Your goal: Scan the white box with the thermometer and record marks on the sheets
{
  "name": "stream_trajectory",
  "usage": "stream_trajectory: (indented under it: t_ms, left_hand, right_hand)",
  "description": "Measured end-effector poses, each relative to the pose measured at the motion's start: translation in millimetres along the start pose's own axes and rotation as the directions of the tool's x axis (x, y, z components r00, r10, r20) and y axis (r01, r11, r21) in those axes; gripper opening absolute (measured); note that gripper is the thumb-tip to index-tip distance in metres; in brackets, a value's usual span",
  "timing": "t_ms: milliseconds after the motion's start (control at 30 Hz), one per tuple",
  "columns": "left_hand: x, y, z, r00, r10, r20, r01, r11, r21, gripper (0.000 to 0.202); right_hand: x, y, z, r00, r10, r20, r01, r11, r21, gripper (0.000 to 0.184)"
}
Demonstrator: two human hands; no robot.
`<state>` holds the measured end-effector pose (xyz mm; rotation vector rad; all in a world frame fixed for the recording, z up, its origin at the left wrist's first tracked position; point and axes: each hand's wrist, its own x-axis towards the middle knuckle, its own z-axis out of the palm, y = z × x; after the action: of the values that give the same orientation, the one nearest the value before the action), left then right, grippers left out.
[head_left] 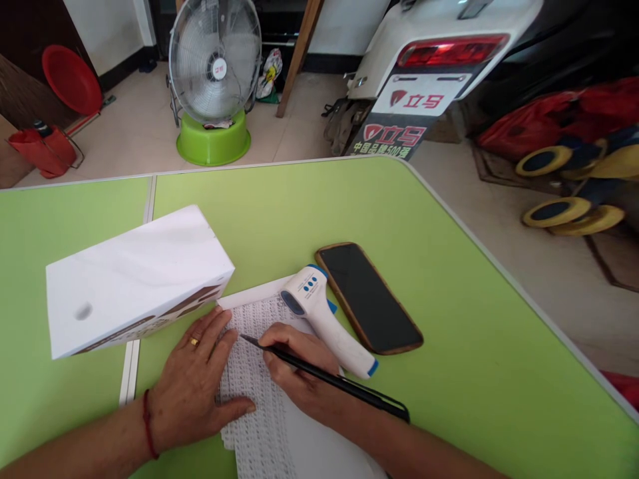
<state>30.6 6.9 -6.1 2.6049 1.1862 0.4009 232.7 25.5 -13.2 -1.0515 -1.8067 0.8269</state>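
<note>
My left hand (200, 372) lies flat with its fingers apart on the left edge of a sheet of paper (259, 399) covered in rows of small handwriting. A ring and a red wrist cord are on it. My right hand (299, 369) grips a black pen (344, 384), its tip at the upper part of the writing, close to my left fingertips. A white and blue infrared thermometer (334, 326) rests over the top right of the paper. Beside it lies a smartphone (369, 296) in a brown-edged case, its screen dark. A white box (140, 273) stands beyond my left hand.
The green table (439, 286) has a pale rim and a seam on the left. Past its far edge stand a fan (214, 66) over a green basin (213, 143) and a white scooter (444, 60). A red basin (72, 80) leans at the left.
</note>
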Motion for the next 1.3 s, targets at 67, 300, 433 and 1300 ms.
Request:
stream_trajectory:
  t_ms: [67,300,433,1300]
  left_hand:
    - [-0.3,-0.3,0.6,1.0,-0.004,-0.005,0.004,1.0,-0.016,0.081]
    - [-0.9,-0.7,0.1,1.0,-0.003,-0.015,0.003,0.999,-0.043,0.08]
    - [0.0,0.1,-0.9,1.0,-0.004,0.0,0.004,1.0,-0.014,0.081]
    - [-0.1,0.1,-0.5,1.0,-0.002,-0.007,0.002,1.0,-0.012,0.081]
  right_hand:
    - [0.2,0.3,0.9,0.999,-0.041,-0.029,0.041,0.999,0.004,0.019]
    - [-6.8,10.1,9.0,0.995,-0.094,-0.046,0.094,0.996,-0.011,0.02]
    - [-8.4,13.3,11.1,0.996,-0.071,-0.045,0.072,0.997,0.025,0.02]
    - [-6.3,9.1,10.3,0.997,-0.053,-0.057,0.049,0.997,-0.067,0.019]
